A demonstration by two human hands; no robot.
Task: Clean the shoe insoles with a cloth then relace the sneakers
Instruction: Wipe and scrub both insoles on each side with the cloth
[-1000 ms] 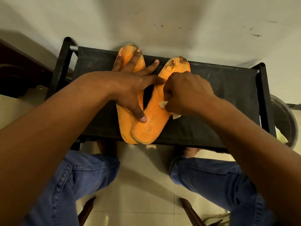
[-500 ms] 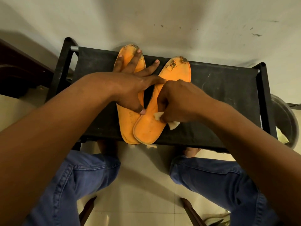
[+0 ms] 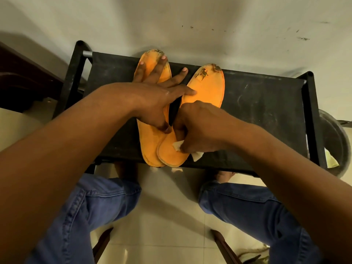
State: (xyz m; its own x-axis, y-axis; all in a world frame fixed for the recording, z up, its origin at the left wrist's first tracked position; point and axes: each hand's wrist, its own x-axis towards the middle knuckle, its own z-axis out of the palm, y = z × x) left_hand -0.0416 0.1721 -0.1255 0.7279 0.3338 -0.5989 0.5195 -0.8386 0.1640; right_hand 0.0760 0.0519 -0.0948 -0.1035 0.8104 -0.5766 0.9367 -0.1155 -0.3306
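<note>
Two orange insoles lie side by side on a black rack [image 3: 257,103], heels toward the person and overlapping there: the right insole [image 3: 204,88] sits atop the heel of the left insole [image 3: 150,141]. The left hand [image 3: 156,100] is spread flat, fingers straight, pressing down across the left insole with one fingertip reaching onto the right one's edge, and the thumb down near the overlap. The right hand [image 3: 198,130] is curled tight around a small white cloth [image 3: 178,145], of which only scraps peek out at the fingers and below the palm, and it bears on the heel half of the right insole. Both toe ends carry dark, crusty dirt (the right one's looks worst), and the cloth is not there yet. The risks, as I judge them: a hard stroke could skid the top insole off the overlap or off the rack's near edge, since only one fingertip pins it, and so small a cloth may smear grime rather than lift it. No brand, label or writing can be read anywhere. No sneakers or laces are in view.
</note>
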